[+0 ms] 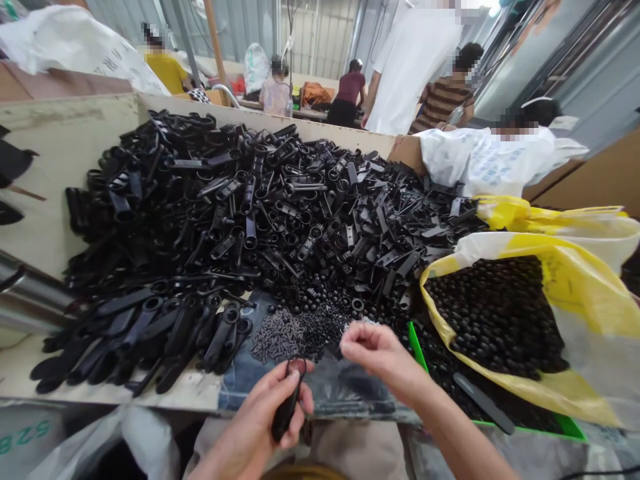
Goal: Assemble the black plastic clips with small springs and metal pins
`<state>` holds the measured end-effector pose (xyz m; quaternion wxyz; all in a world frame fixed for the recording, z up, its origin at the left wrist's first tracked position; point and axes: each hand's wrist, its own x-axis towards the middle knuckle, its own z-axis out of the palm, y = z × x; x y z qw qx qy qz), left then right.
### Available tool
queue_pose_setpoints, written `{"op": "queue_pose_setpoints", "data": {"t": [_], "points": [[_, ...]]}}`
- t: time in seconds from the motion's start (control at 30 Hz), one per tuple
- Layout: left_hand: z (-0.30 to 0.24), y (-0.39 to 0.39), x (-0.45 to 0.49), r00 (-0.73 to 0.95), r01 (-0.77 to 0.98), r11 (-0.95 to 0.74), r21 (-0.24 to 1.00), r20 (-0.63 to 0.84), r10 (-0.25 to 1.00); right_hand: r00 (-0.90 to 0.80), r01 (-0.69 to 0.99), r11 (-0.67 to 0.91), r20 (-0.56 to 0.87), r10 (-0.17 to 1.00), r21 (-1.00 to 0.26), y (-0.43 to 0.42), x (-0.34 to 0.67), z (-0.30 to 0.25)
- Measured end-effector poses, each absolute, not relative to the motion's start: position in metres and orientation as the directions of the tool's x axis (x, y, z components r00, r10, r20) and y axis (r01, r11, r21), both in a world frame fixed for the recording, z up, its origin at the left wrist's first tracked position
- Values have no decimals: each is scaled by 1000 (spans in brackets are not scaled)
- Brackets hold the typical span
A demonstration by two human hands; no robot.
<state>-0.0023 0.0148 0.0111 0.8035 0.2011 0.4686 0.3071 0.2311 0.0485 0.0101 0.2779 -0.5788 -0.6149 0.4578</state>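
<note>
Left of the big heap of black plastic parts [225,213], a shiny steel pipe [30,293] pokes in by the edge of the pale bench [45,220]. In front of the heap, long, flat black parts with round holes [150,327] lie close together, smooth and a bit shiny. Next to them, also in front of the heap, is a small pile of tiny dark pegs [275,337] on a dark blue cloth [240,380]. The left hand [250,417] holds one black plastic part [286,413] tight, with its round loop at the top. The right hand [385,360] is near it but apart, and its fingertips [350,337] pinch together by the pile; what they pinch is too small to tell. A tight hold and a slow, careful pinch look best for such small, hard bits. Right of the heap, a green tray [423,350] holds more black bits, and a yellow and white sack [590,333] is full of round black beads [495,313].
</note>
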Motion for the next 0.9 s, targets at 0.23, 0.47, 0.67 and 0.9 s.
{"op": "queue_pose_setpoints", "data": {"t": [0.23, 0.47, 0.67, 0.9], "points": [[-3, 0, -7, 305, -395, 695, 601, -628, 716, -125, 299, -364, -414, 902, -882, 20, 213, -8], [-6, -2, -13, 379, -443, 746, 498, -650, 659, -123, 703, 42, -64, 990, -710, 6, 215, -5], [3, 0, -11, 319, -447, 714, 539, -650, 690, -237, 811, 250, 93, 967, -529, -5, 210, -18], [-5, -11, -7, 346, -392, 675, 625, -580, 738, -145, 409, 240, 197, 970, -880, -7, 187, -6]]}}
